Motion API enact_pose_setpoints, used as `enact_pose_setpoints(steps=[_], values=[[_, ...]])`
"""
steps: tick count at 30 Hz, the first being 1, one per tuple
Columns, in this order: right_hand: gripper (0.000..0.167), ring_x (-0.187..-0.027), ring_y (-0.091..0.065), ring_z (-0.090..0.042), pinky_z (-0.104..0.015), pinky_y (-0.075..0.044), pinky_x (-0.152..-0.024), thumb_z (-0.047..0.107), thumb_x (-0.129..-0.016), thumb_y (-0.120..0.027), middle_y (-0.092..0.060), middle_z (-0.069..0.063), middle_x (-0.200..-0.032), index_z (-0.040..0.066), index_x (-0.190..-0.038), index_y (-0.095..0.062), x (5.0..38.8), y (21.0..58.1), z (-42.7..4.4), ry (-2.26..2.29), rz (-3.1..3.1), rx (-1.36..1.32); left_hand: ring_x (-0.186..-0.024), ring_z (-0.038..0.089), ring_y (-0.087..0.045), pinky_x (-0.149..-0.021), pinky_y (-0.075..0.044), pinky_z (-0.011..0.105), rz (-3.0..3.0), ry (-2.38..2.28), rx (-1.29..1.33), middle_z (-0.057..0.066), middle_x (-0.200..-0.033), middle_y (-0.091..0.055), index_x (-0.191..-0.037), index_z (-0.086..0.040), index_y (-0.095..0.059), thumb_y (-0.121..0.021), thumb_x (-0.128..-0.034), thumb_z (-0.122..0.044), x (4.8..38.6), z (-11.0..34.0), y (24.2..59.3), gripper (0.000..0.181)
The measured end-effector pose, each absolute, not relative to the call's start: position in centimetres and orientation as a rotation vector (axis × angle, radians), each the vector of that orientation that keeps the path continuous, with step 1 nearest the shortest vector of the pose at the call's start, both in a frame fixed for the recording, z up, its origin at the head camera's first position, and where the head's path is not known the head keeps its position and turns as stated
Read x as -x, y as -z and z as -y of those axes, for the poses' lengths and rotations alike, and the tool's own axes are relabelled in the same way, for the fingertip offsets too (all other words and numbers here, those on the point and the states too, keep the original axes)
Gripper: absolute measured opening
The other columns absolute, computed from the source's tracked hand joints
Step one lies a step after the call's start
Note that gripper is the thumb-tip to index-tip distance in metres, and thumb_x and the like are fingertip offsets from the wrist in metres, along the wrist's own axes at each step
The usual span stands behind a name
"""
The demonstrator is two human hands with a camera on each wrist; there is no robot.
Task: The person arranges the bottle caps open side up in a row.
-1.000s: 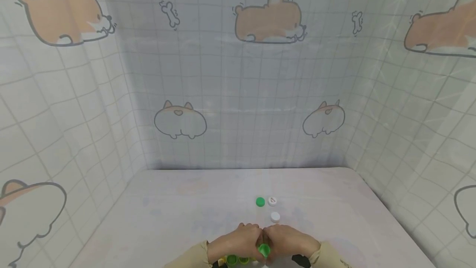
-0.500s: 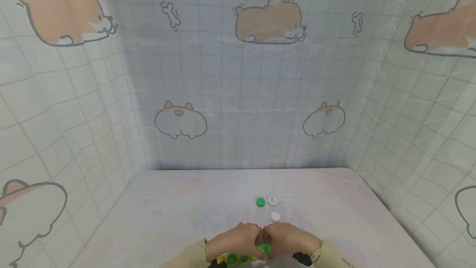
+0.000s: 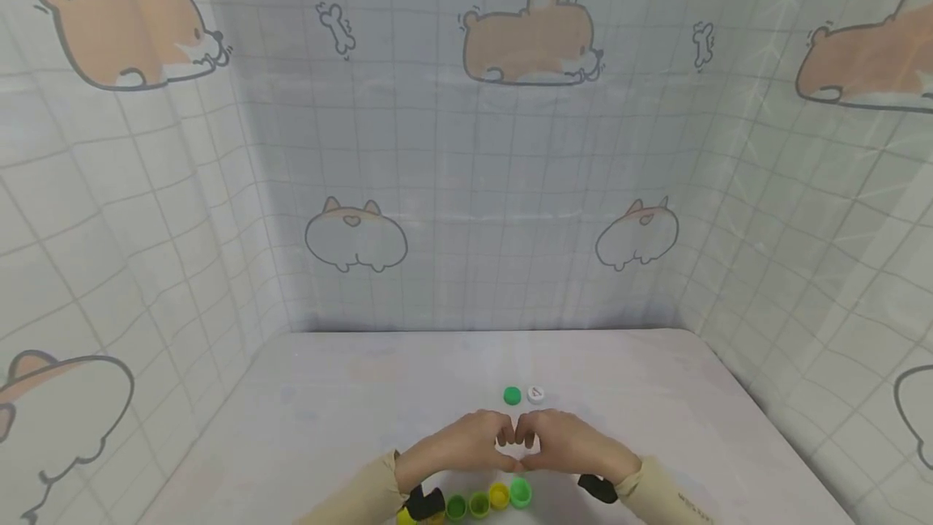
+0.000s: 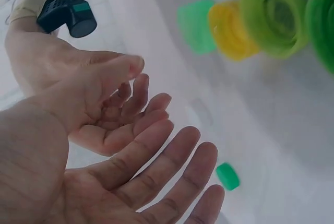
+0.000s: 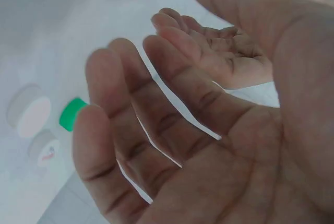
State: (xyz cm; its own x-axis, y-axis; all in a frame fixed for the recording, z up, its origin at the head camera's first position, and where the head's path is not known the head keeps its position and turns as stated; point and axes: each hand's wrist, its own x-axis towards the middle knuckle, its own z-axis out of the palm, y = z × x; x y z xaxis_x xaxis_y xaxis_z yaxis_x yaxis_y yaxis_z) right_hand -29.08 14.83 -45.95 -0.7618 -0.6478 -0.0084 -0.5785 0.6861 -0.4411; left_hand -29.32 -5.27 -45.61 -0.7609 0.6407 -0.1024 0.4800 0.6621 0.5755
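In the head view my left hand [image 3: 474, 442] and right hand [image 3: 572, 444] meet over the table, fingers bent and thumb tips together or nearly so, with a gap between the palms. Nothing is in either hand; both wrist views show bare palms and loosely curved fingers. Just nearer me than the hands stands a light green cup [image 3: 521, 492], at the right end of a row. Beside it come a yellow cup [image 3: 499, 496], a yellow-green cup [image 3: 479, 505] and a darker green cup [image 3: 456, 508]. More yellow shows at the left, partly hidden by the left wrist camera.
Beyond the hands lie a green cap [image 3: 513, 395] and a white cap [image 3: 535, 394] with a dark mark. A larger white cap [image 5: 28, 110] shows in the right wrist view. Patterned curtains [image 3: 466, 266] rise behind the table [image 3: 328, 395] and at both sides.
Both hands have moved forward from the light green cup they were around, and their fingers have spread wider. The cup now stands uncovered in the row. A white cap has become hidden behind the hands.
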Motion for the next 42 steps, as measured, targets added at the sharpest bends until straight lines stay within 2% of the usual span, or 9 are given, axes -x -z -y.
enact_pose_setpoints(steps=[9, 15, 20, 27, 33, 38, 42], values=[[0.023, -0.079, -0.062, -0.011, -0.021, -0.047, -0.064, 0.030, -0.082, -0.076, -0.067, 0.007, -0.090, 0.015, -0.098, -0.067, 31.0, 45.2, -15.6, 0.722, -2.894, 1.000, -0.083, 0.006, -0.061, -0.065, -0.049, 0.022, -2.640, -0.886, -0.838, -0.002, -0.093, -0.069, -0.100, -0.011, -0.066, -0.076, -0.0824, -0.028, 31.1, 5.9, 44.3, 0.027], [0.022, -0.079, -0.061, -0.015, -0.022, -0.046, -0.063, 0.028, -0.082, -0.076, -0.069, 0.000, -0.096, 0.014, -0.099, -0.069, 32.4, 45.4, -16.4, 0.788, -2.961, 0.896, -0.078, 0.008, -0.060, -0.065, -0.050, 0.024, -2.690, -0.950, -0.789, 0.001, -0.090, -0.068, -0.097, -0.011, -0.066, -0.075, -0.0825, -0.024, 32.7, 6.6, 44.8, 0.022], [0.024, -0.080, -0.060, -0.016, -0.023, -0.047, -0.065, 0.025, -0.081, -0.077, -0.069, -0.001, -0.096, 0.011, -0.099, -0.069, 33.2, 45.7, -17.0, 0.817, -2.992, 0.863, -0.075, 0.009, -0.059, -0.064, -0.049, 0.024, -2.705, -1.001, -0.774, 0.002, -0.088, -0.067, -0.100, -0.005, -0.066, -0.074, -0.0833, -0.021, 33.9, 6.9, 45.6, 0.025], [0.029, -0.085, -0.060, -0.017, -0.026, -0.048, -0.068, 0.023, -0.079, -0.079, -0.069, -0.001, -0.098, 0.012, -0.104, -0.069, 34.2, 45.7, -17.2, 0.847, -3.024, 0.773, -0.072, 0.011, -0.058, -0.062, -0.048, 0.025, -2.709, -1.060, -0.782, 0.005, -0.086, -0.067, -0.101, 0.001, -0.065, -0.074, -0.0838, -0.016, 35.2, 7.0, 45.8, 0.026], [0.034, -0.086, -0.061, -0.018, -0.027, -0.049, -0.071, 0.022, -0.077, -0.081, -0.068, -0.001, -0.100, 0.016, -0.108, -0.069, 35.0, 45.6, -16.9, 0.843, -3.080, 0.783, -0.070, 0.010, -0.056, -0.060, -0.047, 0.025, -2.730, -1.079, -0.793, 0.004, -0.084, -0.066, -0.098, -0.001, -0.065, -0.074, -0.0825, -0.015, 36.0, 6.6, 46.0, 0.023], [0.041, -0.088, -0.061, -0.015, -0.029, -0.049, -0.071, 0.022, -0.075, -0.082, -0.067, -0.002, -0.102, 0.014, -0.113, -0.068, 35.6, 45.4, -16.6, 0.815, -3.075, 0.805, -0.070, 0.011, -0.057, -0.060, -0.047, 0.025, -2.734, -1.085, -0.790, 0.005, -0.085, -0.066, -0.098, -0.001, -0.066, -0.073, -0.0827, -0.013, 36.5, 6.0, 45.9, 0.020], [0.046, -0.094, -0.063, -0.022, -0.036, -0.051, -0.073, 0.020, -0.075, -0.082, -0.067, -0.006, -0.106, 0.011, -0.117, -0.066, 36.1, 45.5, -16.4, 0.820, -3.013, 0.807, -0.075, 0.013, -0.059, -0.063, -0.048, 0.025, -2.744, -1.077, -0.797, 0.008, -0.088, -0.067, -0.102, 0.000, -0.066, -0.073, -0.0831, -0.011, 37.1, 5.4, 46.2, 0.023]])
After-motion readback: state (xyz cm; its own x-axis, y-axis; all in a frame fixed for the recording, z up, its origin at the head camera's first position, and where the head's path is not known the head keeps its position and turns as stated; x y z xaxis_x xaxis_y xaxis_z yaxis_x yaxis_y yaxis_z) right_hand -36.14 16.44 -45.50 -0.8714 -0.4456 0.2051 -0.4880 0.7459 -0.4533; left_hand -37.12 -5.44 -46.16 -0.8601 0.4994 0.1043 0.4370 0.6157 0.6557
